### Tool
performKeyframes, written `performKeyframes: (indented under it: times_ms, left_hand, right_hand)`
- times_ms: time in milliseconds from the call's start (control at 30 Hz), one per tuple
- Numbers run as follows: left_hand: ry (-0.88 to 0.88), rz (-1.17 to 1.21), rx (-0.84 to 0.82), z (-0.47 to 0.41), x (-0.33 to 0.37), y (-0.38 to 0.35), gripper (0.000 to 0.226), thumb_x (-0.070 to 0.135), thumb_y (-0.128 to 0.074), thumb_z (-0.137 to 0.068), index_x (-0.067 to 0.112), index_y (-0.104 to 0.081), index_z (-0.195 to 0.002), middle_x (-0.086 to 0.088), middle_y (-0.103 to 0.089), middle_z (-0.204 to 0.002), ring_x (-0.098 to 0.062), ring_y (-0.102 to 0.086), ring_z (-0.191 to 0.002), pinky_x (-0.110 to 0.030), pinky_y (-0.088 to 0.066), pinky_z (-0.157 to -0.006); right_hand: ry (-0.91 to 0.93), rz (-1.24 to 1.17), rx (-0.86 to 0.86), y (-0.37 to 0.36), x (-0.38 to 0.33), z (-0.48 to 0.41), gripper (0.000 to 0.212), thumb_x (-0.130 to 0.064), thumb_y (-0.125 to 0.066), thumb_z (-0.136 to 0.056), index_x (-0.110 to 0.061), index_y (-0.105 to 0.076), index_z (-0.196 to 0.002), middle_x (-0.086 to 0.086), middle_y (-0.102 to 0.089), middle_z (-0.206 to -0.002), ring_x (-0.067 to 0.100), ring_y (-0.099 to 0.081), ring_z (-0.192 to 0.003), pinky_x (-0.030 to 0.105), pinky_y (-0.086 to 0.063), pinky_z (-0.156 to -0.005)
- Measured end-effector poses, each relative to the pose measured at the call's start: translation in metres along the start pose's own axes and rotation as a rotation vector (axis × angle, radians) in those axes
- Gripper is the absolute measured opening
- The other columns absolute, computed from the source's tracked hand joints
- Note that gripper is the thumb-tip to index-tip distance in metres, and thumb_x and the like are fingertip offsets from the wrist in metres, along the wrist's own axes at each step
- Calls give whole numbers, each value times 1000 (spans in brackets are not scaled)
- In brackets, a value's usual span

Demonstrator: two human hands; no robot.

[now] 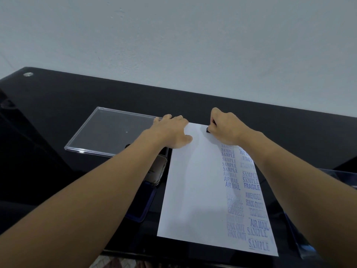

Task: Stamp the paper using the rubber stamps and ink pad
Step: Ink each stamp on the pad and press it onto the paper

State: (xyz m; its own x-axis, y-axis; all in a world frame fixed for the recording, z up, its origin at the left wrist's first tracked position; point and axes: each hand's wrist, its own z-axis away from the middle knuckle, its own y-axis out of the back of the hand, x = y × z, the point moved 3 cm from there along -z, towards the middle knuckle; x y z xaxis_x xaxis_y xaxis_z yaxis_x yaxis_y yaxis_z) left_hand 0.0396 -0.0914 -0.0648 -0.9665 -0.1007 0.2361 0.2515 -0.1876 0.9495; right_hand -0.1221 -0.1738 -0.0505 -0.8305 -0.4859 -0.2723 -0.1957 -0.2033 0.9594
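Leftward, a forearm (pixel 116 180) partly covers the ink pad (pixel 143 207).

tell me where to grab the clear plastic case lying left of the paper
Pinch the clear plastic case by its raised rim at the near left corner, coming in from the left. It lies flat and thin on the table, so only the rim gives fingers purchase, and the left hand and forearm crowd its right end.
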Motion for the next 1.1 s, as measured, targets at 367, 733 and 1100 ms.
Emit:
performKeyframes:
  times_ms: [367, 733, 1100]
  left_hand:
    - [8, -2, -10, -2, 0, -2, 62, 46, -42, -97, 23, -28, -152, 3, -15, -163, -29, -6, -150, -55, -8, -119]
    - [27, 38, -13, -1, 0, -3, 62, 44, -43, -96, 24, -27, -153, 5, -12, -164, -28, -2, -151, -55, -5, -120]
    - [1, 273, 271, 24, 0, 39, 58, 33, -49, -97, 18, -32, -151, 0, -32, -158, -25, -24, -146, -51, -24, -118]
  right_hand:
    - [4, 18, 1, 0, 0, 1, 11, -20, -44, -100, -9, -43, -98, 12, -57, -77, 21, -46, -62, 38, -39, -56]
    - [-29, 12, -19, 1, -1, 2, 13, -23, -45, -101, -10, -45, -101, 10, -59, -80, 20, -49, -64, 37, -41, -57]
    - [-16, -114, 176, 62, 3, 26, 8, -23, -47, -99, -17, -51, -94, 1, -60, -89, 16, -54, -74, 29, -38, -57]
